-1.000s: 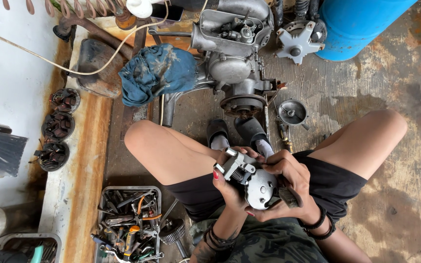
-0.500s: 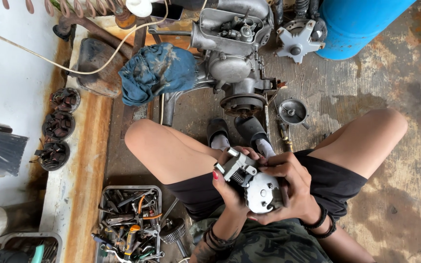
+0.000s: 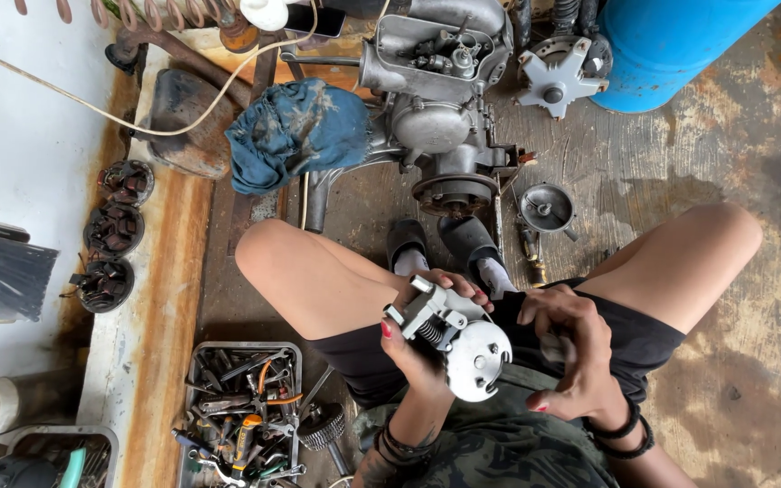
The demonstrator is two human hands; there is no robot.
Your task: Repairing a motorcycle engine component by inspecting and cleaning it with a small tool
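Part in hand: small grey metal assembly (image 3: 452, 336), a round white-grey disc face at one end, a coil spring and a blocky bracket at the other; held over the lap, between the knees.
Long axis: runs from the bracket, up and toward the left hand's fingertips, down to the disc, which faces up at the camera.
Left hand (image 3: 422, 334): closed on the assembly from below and behind, thumb by the bracket.
Right hand (image 3: 567, 357): just beside the disc, fingers curled; whether it touches the disc I cannot tell. The left hand is the nearer.
Beyond the assembly: engine block (image 3: 436, 108) on the floor, blue rag (image 3: 296, 131) draped at its left.
Left of the assembly: tray of hand tools (image 3: 244, 411).
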